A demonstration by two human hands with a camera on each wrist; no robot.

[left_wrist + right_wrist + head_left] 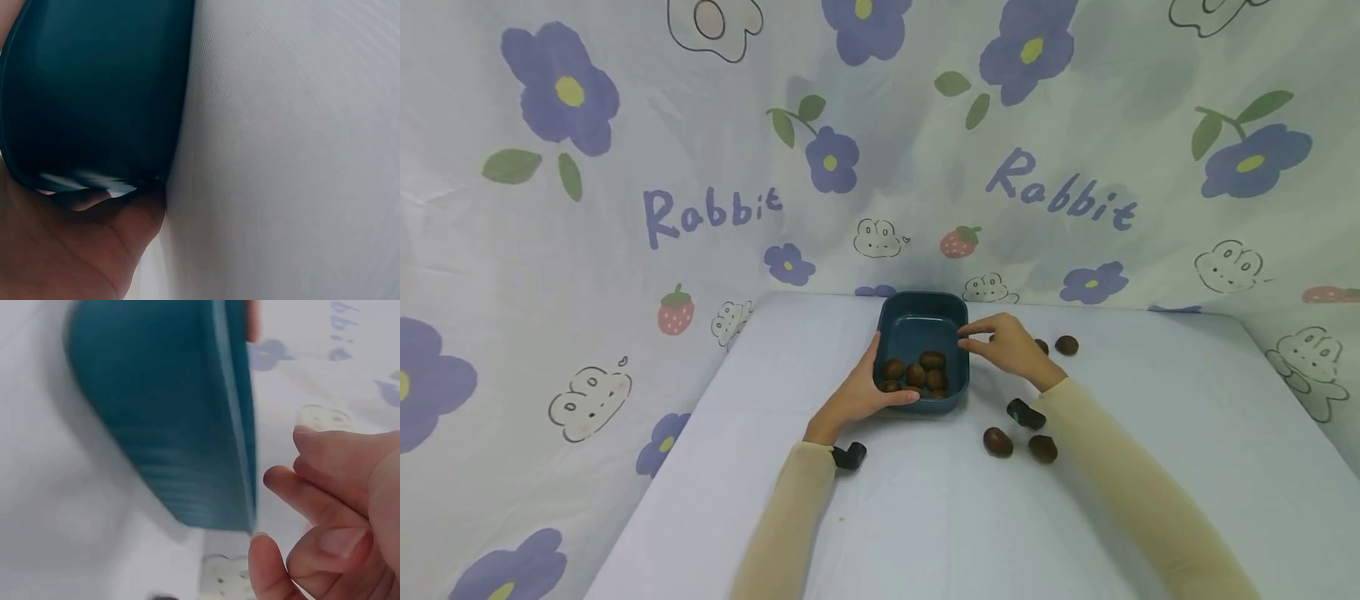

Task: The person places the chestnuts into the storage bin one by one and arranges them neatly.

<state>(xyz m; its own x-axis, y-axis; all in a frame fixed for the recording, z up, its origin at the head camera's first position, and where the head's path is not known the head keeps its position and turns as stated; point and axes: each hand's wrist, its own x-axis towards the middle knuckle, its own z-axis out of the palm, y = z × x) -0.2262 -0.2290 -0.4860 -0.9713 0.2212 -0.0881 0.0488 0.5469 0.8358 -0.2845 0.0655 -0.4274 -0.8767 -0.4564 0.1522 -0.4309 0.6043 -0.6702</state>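
A deep teal rectangular dish [922,304] stands toward the back of the table, with several brown chestnuts [915,375] gathered in its near half. My left hand [859,392] grips the dish's near left corner, thumb along the near side and fingers up the left wall. In the left wrist view that hand [81,244] lies against the dish wall [100,81]. Beside the right rim is my right hand [1006,346], thumb and forefinger apart at the edge. Nothing shows between its fingers in the right wrist view, where the hand [340,512] is close to the dish [162,412].
Two chestnuts, one [997,442] and another [1042,448], lie on the white table [902,525] near my right forearm. Farther back, a chestnut [1067,345] sits right of my right hand, others partly hidden behind the hand. A printed cloth [887,167] hangs behind the table.
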